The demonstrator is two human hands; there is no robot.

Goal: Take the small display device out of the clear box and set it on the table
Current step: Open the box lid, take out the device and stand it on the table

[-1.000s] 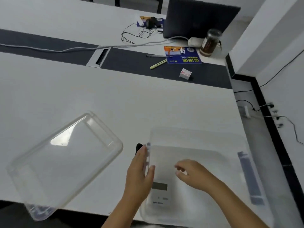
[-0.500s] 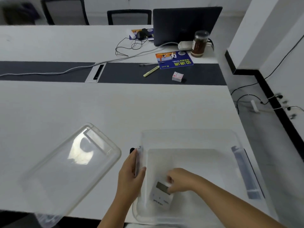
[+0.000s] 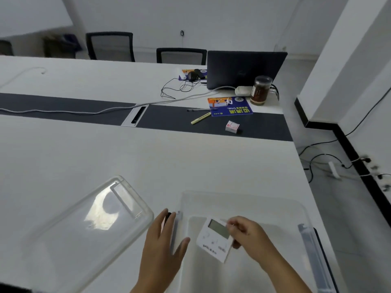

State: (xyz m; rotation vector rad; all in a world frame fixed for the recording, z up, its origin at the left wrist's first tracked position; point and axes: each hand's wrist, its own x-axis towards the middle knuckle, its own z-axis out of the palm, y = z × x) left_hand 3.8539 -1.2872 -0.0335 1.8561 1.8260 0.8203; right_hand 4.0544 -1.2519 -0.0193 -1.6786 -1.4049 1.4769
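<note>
The clear box (image 3: 243, 199) stands open at the near right of the white table (image 3: 148, 166). My right hand (image 3: 247, 235) grips the small white display device (image 3: 213, 240) by its right edge and holds it tilted, lifted above the box floor; its grey screen faces up. My left hand (image 3: 163, 242) rests flat against the box's left wall, fingers spread, with a small black latch showing just past the fingertips.
The box's clear lid (image 3: 88, 225) lies on the table to the left. Farther back are a yellow pen (image 3: 201, 118), a small red-and-white carton (image 3: 232, 126), a blue booklet (image 3: 230, 106), a jar (image 3: 260, 89), a laptop (image 3: 245, 68), cables and two chairs.
My right hand closed on the device at the box floor and raised it, tilting it up. My left hand stayed on the box's left wall. The head camera tipped upward.
</note>
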